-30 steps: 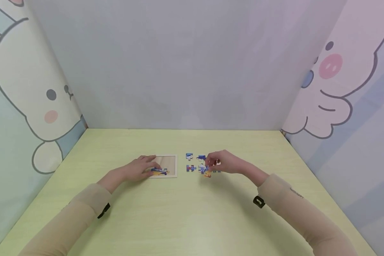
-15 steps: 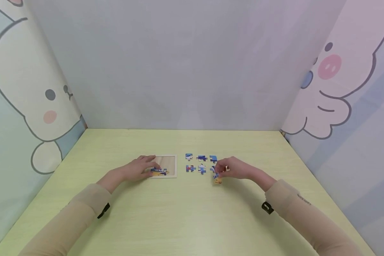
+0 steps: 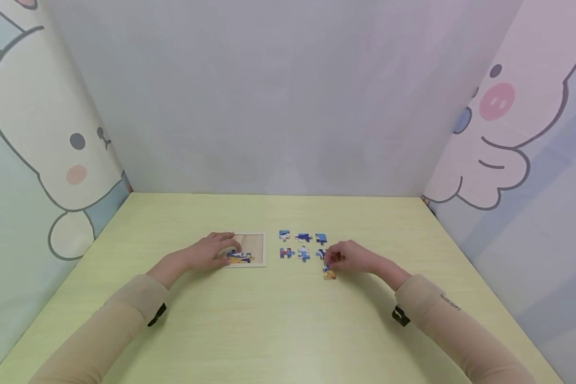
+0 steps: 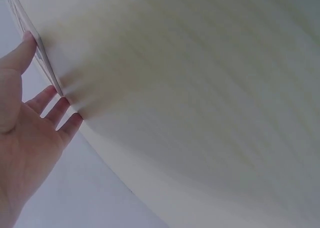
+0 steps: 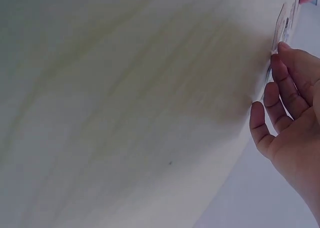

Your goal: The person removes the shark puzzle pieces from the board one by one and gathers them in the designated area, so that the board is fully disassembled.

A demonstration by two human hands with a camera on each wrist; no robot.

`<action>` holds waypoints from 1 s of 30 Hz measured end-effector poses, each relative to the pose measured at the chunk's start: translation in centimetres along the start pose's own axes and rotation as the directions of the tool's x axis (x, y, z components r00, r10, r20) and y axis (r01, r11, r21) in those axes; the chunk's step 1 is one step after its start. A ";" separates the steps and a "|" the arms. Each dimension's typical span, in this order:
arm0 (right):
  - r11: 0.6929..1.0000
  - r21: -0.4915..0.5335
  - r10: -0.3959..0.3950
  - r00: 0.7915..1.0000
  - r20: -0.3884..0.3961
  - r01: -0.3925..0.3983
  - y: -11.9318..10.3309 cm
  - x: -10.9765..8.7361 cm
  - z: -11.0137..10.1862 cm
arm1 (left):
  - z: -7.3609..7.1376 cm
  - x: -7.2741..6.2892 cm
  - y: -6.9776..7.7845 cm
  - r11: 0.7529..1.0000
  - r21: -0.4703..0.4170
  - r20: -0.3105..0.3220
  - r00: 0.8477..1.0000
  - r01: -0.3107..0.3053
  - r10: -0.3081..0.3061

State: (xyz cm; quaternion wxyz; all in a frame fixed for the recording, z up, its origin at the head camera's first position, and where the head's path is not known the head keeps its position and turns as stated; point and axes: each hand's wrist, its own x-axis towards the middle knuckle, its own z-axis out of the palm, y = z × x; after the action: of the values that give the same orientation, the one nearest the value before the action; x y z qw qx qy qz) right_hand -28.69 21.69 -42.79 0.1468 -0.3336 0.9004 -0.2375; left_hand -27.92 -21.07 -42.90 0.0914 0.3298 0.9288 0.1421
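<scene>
A shallow wooden puzzle frame [image 3: 264, 250] lies flat on the table, with joined blue and yellow pieces [image 3: 240, 258] along its near side. My left hand [image 3: 206, 252] rests on the frame's left part, fingers spread; it hides that side. In the left wrist view the thumb [image 4: 26, 50] touches the frame's edge. To the right, my right hand [image 3: 352, 257] pinches a yellow and blue puzzle piece [image 3: 329, 273] between thumb and forefinger, low at the table. Its fingers partly cover another puzzle piece [image 3: 321, 254] just beyond.
Loose puzzle pieces lie in two rows right of the frame, including a red and blue one [image 3: 286, 253], a white and blue one [image 3: 304, 254] and a blue one [image 3: 321, 238]. The pale yellow table [image 3: 269, 325] ends at a grey back wall [image 3: 278, 106].
My right hand has moved right and toward me with the yellow piece, away from the middle pieces, then slightly lower. My left hand has stayed on the frame.
</scene>
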 end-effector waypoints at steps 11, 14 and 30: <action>0.999 -0.010 0.034 0.999 -0.021 -0.034 -0.9 0.3 -0.8 | 0.0 0.0 0.0 0.998 -0.028 -0.030 0.997 0.064 -0.065; 1.000 -0.020 0.018 0.999 -0.040 -0.019 -1.4 0.6 -1.2 | 0.1 0.0 -0.1 0.996 -0.038 -0.032 0.996 0.086 -0.087; 0.998 -0.021 -0.066 0.995 -0.079 0.065 -5.4 3.3 -2.3 | -0.2 -0.2 0.0 0.994 -0.064 -0.015 0.996 0.092 -0.093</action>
State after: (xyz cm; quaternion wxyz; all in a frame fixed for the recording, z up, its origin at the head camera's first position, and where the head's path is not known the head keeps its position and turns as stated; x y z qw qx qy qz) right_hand -29.21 16.64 -38.33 0.0998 -0.3544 0.8963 -0.2472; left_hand -27.85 -21.22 -42.72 0.0998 0.2821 0.9389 0.1701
